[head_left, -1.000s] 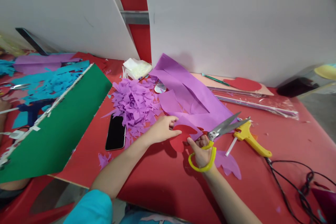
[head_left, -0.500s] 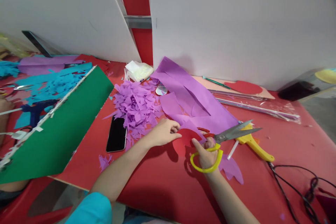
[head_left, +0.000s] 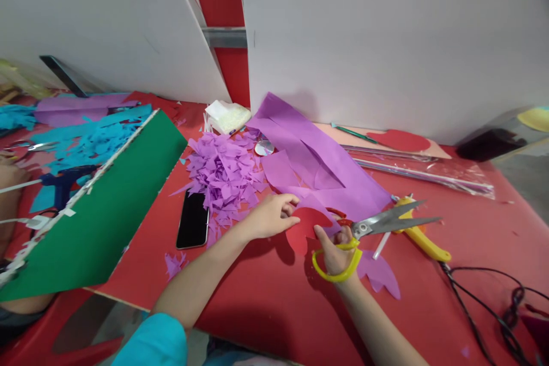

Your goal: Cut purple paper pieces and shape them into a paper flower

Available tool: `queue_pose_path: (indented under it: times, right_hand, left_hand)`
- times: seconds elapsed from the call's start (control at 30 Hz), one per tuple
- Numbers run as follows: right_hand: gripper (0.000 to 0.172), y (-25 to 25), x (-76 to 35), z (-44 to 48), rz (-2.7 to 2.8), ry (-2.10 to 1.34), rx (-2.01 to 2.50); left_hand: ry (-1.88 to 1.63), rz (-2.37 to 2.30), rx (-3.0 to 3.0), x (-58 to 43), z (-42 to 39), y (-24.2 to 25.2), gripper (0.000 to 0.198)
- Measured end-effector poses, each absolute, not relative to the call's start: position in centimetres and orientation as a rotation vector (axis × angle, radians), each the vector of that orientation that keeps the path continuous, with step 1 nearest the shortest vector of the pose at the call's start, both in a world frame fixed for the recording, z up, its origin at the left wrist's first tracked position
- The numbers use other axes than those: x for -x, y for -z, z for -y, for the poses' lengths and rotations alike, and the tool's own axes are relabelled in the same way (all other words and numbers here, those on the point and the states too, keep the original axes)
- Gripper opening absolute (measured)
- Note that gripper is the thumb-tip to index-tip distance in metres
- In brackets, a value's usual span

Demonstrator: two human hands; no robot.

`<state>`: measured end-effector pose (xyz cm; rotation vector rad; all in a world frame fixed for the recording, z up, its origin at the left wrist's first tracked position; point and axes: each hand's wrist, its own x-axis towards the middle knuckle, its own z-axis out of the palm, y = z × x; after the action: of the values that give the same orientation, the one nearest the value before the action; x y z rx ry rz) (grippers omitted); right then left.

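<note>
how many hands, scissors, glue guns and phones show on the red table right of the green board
scissors: 1, yellow-handled
hands: 2, right hand holding the scissors, left hand pinching a red paper shape
glue guns: 1, yellow glue gun beside the blades
phones: 1, black phone by the purple scraps
total: 5

Phone [head_left: 193, 219] left of scraps [head_left: 223, 174] — scissors [head_left: 377, 223] right

Scissors [head_left: 377, 226]: shiny metal blades, yellow plastic handles; matt paper scraps [head_left: 223, 174].
</note>
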<state>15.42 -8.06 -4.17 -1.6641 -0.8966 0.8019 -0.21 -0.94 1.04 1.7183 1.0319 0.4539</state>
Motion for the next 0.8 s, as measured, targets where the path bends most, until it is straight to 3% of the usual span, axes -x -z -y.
queue_pose_path:
  times: [0.13, 0.2, 0.3, 0.47, 0.8]
  right_hand:
    - [0.024, 4.09, -15.3, 8.1, 0.874, -0.763, 1.639]
    - [0.024, 4.04, -15.28, 8.09, 0.848, -0.751, 1.639]
    - [0.024, 4.1, -15.3, 8.08, 0.836, -0.8, 1.651]
    - [0.021, 4.5, -15.23, 8.13, 0.889, -0.791, 1.549]
    - [0.023, 4.97, -15.04, 8.19, 0.901, -0.753, 1.593]
  left_hand:
    - [-0.479, -0.945, -1.694, -0.07, 1.46, -1.08, 0.065]
    - [-0.492, -0.942, -1.71, -0.17, 1.67, -1.11, 0.071]
    - [-0.491, -0.966, -1.794, -0.24, 1.78, -1.17, 0.06]
    - [-0.447, -0.875, -1.977, -0.37, 1.6, -1.36, 0.024]
    - [-0.419, -0.82, -1.993, -0.59, 1.59, -0.99, 0.03]
